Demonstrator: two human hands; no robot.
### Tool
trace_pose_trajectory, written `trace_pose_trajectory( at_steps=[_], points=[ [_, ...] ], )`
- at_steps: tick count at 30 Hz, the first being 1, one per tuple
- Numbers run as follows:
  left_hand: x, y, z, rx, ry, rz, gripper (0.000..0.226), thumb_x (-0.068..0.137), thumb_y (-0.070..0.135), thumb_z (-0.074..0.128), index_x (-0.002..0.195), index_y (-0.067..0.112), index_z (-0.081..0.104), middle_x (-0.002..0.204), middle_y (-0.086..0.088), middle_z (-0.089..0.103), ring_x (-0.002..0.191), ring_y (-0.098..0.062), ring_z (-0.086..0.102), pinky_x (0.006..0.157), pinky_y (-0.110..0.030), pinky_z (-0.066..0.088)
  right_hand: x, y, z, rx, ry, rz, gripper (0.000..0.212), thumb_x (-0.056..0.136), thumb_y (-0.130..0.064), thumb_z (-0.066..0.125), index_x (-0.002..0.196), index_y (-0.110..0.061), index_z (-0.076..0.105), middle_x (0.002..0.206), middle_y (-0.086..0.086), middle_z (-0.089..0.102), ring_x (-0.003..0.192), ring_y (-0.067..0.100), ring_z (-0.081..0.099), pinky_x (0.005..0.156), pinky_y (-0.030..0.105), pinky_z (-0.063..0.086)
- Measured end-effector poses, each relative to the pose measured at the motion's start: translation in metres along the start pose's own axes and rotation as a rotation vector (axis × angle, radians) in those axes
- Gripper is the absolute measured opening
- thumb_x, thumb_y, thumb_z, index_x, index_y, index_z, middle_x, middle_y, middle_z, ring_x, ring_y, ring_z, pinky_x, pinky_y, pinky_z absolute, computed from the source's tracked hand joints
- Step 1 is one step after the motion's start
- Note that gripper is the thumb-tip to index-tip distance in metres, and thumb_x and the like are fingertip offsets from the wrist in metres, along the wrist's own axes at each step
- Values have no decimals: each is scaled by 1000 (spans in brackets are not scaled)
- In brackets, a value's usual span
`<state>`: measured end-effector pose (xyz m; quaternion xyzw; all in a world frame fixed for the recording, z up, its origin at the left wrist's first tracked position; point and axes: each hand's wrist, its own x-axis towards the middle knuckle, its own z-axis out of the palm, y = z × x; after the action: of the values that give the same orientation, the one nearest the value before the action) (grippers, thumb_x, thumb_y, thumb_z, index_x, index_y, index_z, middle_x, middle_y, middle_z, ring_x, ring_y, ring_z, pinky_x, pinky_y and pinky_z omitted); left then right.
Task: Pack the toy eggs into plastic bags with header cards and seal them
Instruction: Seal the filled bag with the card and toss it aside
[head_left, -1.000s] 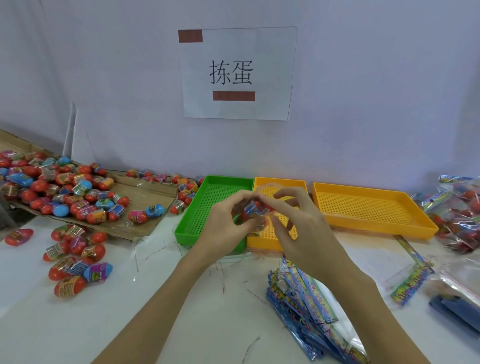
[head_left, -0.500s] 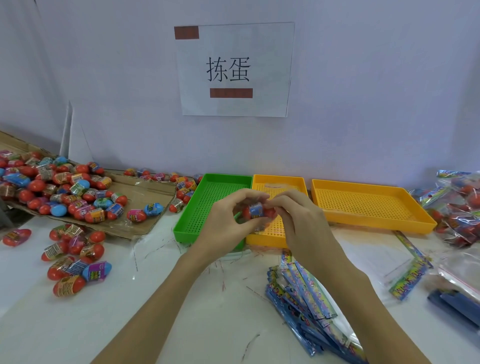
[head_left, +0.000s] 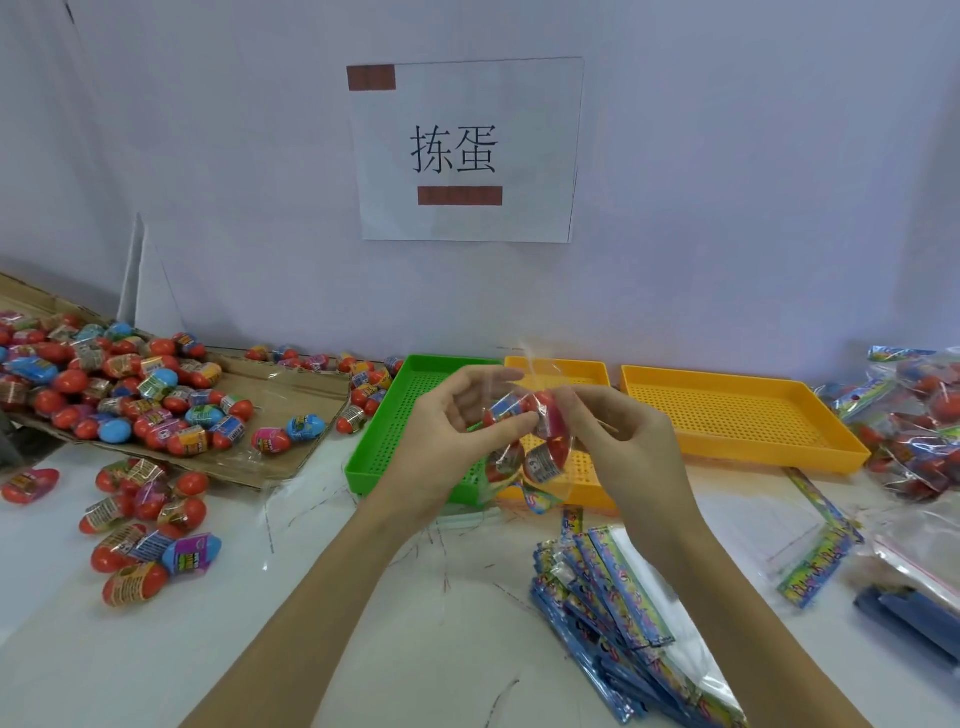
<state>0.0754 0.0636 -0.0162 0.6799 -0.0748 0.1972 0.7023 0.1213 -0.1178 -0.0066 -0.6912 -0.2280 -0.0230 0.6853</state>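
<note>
Both hands work above the green perforated plastic tray (head_left: 379, 457), holding a clear plastic bag (head_left: 530, 447) with several red toy eggs inside. The left hand (head_left: 452, 441) pinches an egg at the bag's mouth between thumb and curled fingers; the right hand (head_left: 623, 447) pinches the film beside it. Should either pinch slacken, I judge the eggs could spill onto the white counter (head_left: 260, 623), since the mouth looks unsealed.

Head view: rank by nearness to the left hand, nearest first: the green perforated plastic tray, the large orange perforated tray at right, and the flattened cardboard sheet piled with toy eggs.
From the left hand:
1. Green perforated plastic tray, right beneath and behind the hand.
2. Flattened cardboard sheet piled with toy eggs, off to its left.
3. Large orange perforated tray, far right, past the right hand.
</note>
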Motion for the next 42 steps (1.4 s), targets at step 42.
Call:
trace_pose_trajectory(
  at_steps=[42],
  points=[
    [-6, -1, 8, 283, -136, -73, 32, 107, 6, 49, 103, 18, 79, 96, -11, 80, 93, -28, 77, 84, -33, 62, -4, 15, 2, -808, 13, -648, 16, 91, -21, 78, 105, -13, 79, 98, 3, 73, 94, 26, 66, 81, 47, 54]
  ],
)
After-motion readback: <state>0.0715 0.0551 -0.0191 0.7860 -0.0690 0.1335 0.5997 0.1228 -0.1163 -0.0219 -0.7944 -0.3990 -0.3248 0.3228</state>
